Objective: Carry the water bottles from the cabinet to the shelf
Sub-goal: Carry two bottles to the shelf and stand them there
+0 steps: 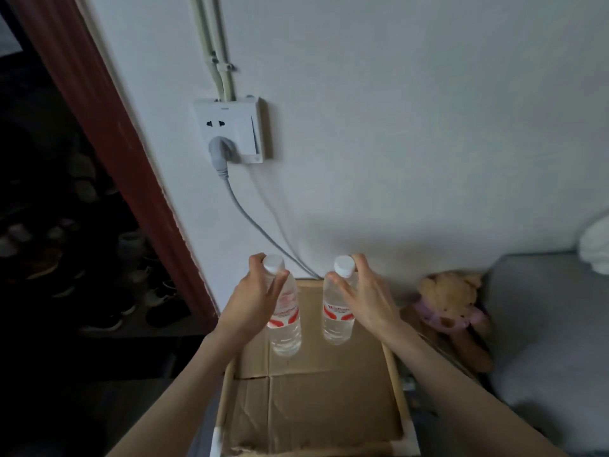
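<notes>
Two clear water bottles with white caps and red-and-white labels stand upright side by side over a cardboard-lined surface [316, 397]. My left hand [253, 298] grips the neck of the left bottle [285, 321] just under its cap. My right hand [359, 295] grips the neck of the right bottle [337, 319] the same way. I cannot tell whether the bottle bases touch the cardboard or hang just above it.
A white wall with a socket [230, 130] and a grey plug and cable [250, 219] stands right behind the bottles. A red door frame [108, 133] and dark shoe racks [66, 258] lie to the left. A stuffed bear [451, 308] and a grey cushion [543, 324] sit at right.
</notes>
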Tool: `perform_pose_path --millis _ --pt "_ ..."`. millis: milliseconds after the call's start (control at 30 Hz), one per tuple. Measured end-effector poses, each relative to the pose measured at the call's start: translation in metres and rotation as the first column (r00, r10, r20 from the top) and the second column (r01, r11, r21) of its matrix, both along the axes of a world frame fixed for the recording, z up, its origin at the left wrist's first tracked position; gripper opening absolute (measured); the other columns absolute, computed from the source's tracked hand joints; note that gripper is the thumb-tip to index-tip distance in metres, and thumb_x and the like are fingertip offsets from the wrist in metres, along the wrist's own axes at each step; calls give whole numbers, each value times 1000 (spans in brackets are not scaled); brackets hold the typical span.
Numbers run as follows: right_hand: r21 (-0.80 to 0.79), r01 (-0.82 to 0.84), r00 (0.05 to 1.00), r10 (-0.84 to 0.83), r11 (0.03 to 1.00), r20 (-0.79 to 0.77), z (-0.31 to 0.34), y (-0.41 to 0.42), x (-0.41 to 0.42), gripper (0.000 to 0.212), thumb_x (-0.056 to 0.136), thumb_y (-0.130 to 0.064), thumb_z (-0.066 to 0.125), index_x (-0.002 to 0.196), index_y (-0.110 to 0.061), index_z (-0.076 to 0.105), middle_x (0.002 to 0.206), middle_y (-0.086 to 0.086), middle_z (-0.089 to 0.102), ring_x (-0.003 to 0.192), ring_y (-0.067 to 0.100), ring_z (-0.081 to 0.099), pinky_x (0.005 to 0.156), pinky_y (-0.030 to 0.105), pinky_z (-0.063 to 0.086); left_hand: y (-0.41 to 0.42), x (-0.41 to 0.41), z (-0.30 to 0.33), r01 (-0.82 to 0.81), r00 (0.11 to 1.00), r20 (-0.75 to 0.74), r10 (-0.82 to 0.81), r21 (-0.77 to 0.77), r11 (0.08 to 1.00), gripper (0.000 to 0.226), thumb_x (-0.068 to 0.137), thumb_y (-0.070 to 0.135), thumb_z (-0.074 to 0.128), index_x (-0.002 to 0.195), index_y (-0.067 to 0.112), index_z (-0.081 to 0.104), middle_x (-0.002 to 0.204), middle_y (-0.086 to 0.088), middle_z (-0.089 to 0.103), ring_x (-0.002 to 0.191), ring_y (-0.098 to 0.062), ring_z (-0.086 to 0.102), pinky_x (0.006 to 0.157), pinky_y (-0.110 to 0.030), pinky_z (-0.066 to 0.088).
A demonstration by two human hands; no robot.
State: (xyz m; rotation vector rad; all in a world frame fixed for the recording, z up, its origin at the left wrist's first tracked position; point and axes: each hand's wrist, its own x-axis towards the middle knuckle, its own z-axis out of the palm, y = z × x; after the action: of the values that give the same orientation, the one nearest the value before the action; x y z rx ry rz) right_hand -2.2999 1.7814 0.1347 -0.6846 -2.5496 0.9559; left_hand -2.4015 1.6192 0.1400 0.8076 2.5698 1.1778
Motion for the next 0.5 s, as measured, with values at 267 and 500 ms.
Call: perform_pose_path --millis 267,500 --pt "16 -80 988 77 997 132 -7 27 -44 40 91 -43 48 116 -13 40 92 -3 48 82 17 51 66 25 34 45 -34 -8 36 999 -3 -36 -84 996 41 90 46 41 115 15 31 111 -20 61 98 -40 59 81 -48 49" --pt "8 -116 975 113 993 190 -17 53 -65 42 87 -46 53 112 -14 40 104 10 61 95 31 57 71 36 44 65 -42 -19 -50 991 -131 22 -214 976 39 85 46 53 105 16 39 99 -6 62 88 -29 59 69 -36 43"
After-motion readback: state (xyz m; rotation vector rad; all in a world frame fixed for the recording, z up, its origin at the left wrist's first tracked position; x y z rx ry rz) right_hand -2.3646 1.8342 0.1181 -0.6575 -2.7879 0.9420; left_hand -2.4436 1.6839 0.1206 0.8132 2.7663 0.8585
